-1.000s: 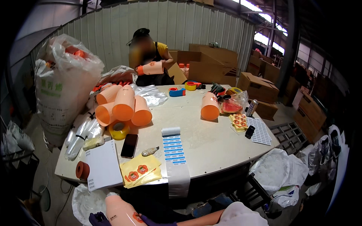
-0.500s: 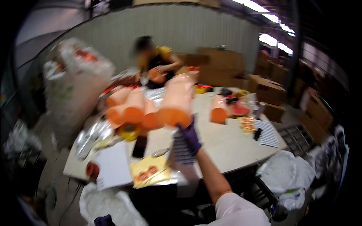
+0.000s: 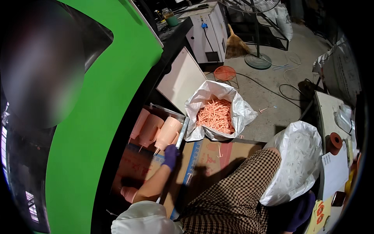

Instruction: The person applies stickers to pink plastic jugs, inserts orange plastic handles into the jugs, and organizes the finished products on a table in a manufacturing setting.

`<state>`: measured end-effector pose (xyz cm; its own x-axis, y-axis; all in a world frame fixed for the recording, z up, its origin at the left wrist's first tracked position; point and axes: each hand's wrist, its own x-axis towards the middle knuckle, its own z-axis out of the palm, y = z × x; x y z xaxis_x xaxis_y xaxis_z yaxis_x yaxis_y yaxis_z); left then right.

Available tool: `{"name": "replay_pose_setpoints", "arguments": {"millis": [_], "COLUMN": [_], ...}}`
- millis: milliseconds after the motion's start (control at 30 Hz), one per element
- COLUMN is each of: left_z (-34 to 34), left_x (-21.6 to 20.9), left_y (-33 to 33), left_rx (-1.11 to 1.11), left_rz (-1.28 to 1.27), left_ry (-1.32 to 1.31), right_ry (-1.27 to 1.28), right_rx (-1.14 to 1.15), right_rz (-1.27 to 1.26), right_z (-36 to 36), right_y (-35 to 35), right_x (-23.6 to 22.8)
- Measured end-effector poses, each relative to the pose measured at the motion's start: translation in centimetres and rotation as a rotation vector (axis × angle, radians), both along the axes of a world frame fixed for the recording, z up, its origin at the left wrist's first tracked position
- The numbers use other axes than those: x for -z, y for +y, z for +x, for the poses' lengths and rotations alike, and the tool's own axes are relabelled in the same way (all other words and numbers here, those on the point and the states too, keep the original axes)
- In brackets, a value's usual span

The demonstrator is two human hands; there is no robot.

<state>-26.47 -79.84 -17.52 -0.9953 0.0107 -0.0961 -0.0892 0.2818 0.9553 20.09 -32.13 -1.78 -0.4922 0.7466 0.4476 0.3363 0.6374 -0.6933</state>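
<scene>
Three pink plastic jugs with handles lie side by side in a metal-edged opening beside the green machine: a left jug (image 3: 139, 124), a middle jug (image 3: 150, 130) and a right jug (image 3: 168, 132). Thin pink stubs stick out of their lower ends. My left hand (image 3: 170, 156), in a purple glove, is closed at the lower end of the right jug, by its handle. Under my left forearm, part of another pink piece (image 3: 129, 193) shows. My right hand (image 3: 304, 210), also gloved in purple, hangs low beside the white bag of clear plastic; its fingers are hard to make out.
A white sack (image 3: 243, 111) holds pink plastic scraps (image 3: 215, 117). The green machine (image 3: 105, 117) fills the left side. Printed cardboard (image 3: 208, 156) lies before my knees. A bag of clear plastic (image 3: 296, 163) stands at right, next to a table with a brown roll (image 3: 334, 143) and papers.
My view has swung from the white table with orange cylinders and a co-worker to the green machine. My right hand no longer holds a cylinder; my left hand now reaches the pink jugs.
</scene>
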Motion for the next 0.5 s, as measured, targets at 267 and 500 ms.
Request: {"name": "replay_pose_setpoints", "arguments": {"millis": [267,500], "left_z": [-4.7,-11.3], "left_x": [7.2,7.2], "left_y": [-11.8,-1.2], "left_rx": [-0.563,-0.663], "left_rz": [0.486,0.779], "left_ry": [-0.579,-0.465], "right_ry": [-0.337,-0.412], "right_rx": [-0.220,-0.376], "right_rz": [0.225,0.355], "right_z": [-3.0,-6.0], "right_y": [-0.3,-2.3], "right_x": [-2.9,-3.1]}}
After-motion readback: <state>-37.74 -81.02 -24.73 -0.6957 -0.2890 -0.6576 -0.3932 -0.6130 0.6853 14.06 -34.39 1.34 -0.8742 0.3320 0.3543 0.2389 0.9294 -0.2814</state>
